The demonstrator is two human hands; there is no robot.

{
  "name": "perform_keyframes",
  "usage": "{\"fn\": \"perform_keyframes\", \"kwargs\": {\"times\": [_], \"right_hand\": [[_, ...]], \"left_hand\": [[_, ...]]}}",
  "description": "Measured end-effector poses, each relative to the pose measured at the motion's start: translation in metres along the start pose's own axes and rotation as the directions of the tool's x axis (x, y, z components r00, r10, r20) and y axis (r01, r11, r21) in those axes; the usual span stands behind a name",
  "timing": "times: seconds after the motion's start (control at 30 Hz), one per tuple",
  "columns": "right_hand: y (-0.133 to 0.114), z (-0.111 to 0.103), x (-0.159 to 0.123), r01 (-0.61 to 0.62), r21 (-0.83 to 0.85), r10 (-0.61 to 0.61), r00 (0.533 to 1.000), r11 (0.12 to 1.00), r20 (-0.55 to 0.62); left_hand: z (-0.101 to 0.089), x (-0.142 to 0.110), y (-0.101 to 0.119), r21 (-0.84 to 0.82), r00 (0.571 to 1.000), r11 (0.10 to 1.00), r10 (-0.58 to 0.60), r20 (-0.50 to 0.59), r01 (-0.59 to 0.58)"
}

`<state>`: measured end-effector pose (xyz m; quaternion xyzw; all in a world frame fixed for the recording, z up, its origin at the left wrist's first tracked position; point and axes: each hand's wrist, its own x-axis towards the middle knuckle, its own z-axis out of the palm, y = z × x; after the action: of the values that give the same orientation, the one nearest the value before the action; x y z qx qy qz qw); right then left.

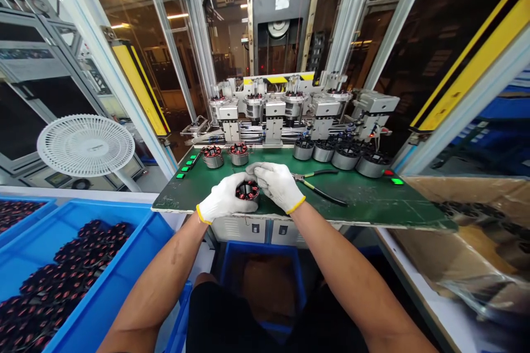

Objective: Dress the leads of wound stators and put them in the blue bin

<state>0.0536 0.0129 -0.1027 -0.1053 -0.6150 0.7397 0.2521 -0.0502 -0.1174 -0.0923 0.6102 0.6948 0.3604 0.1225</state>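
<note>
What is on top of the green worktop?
Two wound stators, dark-topped cores and pliers show. The left hand grips another wound stator; it and the right hand hide the worktop beneath.

1. Table (385, 198): green, front edge worn pale.
2. Rear left: two red-wound cores (212, 159), just apart.
3. Rear right: grey cores (346, 160) in a row.
4. Pliers (325, 192) before them, handles spread.
5. Lit buttons (397, 181) at both ends.

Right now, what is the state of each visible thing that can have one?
Round metal stator with red windings, held
White-gloved left hand, curled around stator
White-gloved right hand, bent beside stator, contact unclear
Black-and-green metal pliers, lying, handles spread
Round white fan, running state unclear
Large blue plastic crate, open, loaded
Brown cardboard box, open, loaded
</note>
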Motion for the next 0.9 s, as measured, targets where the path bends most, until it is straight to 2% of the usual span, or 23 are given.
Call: {"fn": "perform_keyframes", "kwargs": {"times": [0.1, 0.17, 0.2, 0.27, 0.33, 0.37, 0.4, 0.47, 0.57, 0.63, 0.7, 0.77, 0.9], "right_hand": [[-0.006, -0.003, -0.006, 0.043, -0.155, -0.048, 0.998, 0.987, -0.03], [-0.011, -0.01, -0.017, 0.102, -0.373, -0.15, 0.983, 0.922, -0.104], [-0.014, -0.014, -0.025, 0.112, -0.503, -0.212, 0.966, 0.857, -0.147], [-0.017, -0.021, -0.044, 0.065, -0.744, -0.291, 0.94, 0.665, -0.178], [-0.017, -0.023, -0.062, 0.022, -0.896, -0.23, 0.969, 0.444, -0.09], [-0.017, -0.022, -0.069, 0.047, -0.931, -0.151, 0.988, 0.362, -0.009], [-0.017, -0.02, -0.075, 0.098, -0.941, -0.071, 0.994, 0.323, 0.079], [-0.018, -0.014, -0.082, 0.197, -0.912, 0.018, 0.976, 0.36, 0.218], [-0.024, -0.008, -0.083, 0.214, -0.867, 0.007, 0.97, 0.449, 0.243], [-0.026, -0.007, -0.081, 0.204, -0.879, 0.006, 0.974, 0.43, 0.228], [-0.023, -0.005, -0.081, 0.216, -0.915, -0.012, 0.974, 0.341, 0.226], [-0.017, -0.003, -0.081, 0.225, -0.953, -0.051, 0.974, 0.205, 0.219], [-0.018, 0.001, -0.085, 0.249, -0.967, -0.099, 0.962, -0.047, 0.253]], "left_hand": [[0.001, 0.0, -0.003, -0.086, 0.999, 0.995, 0.053, 0.004, -0.053], [0.002, -0.001, -0.003, -0.108, 0.999, 0.993, 0.042, -0.01, -0.043], [0.003, -0.002, -0.003, -0.107, 1.0, 0.994, 0.024, -0.021, -0.026], [0.005, -0.002, -0.001, -0.095, 0.999, 0.995, -0.016, -0.039, 0.012], [0.007, -0.002, 0.001, -0.071, 0.997, 0.996, -0.049, -0.055, 0.045], [0.008, -0.002, 0.003, -0.064, 0.997, 0.996, -0.058, -0.055, 0.054], [0.008, -0.002, 0.004, -0.066, 0.997, 0.996, -0.062, -0.056, 0.058], [0.01, -0.002, 0.008, -0.092, 0.996, 0.995, -0.034, -0.077, 0.027], [0.009, -0.006, 0.013, -0.059, 0.981, 0.99, 0.122, -0.149, -0.132], [0.007, -0.009, 0.018, 0.098, 0.957, 0.963, 0.263, -0.119, -0.253], [0.005, -0.012, 0.022, 0.29, 0.935, 0.896, 0.354, -0.015, -0.335], [0.003, -0.014, 0.024, 0.436, 0.92, 0.817, 0.382, 0.081, -0.378], [0.004, -0.014, 0.021, 0.55, 0.91, 0.732, 0.387, 0.149, -0.401]]}}
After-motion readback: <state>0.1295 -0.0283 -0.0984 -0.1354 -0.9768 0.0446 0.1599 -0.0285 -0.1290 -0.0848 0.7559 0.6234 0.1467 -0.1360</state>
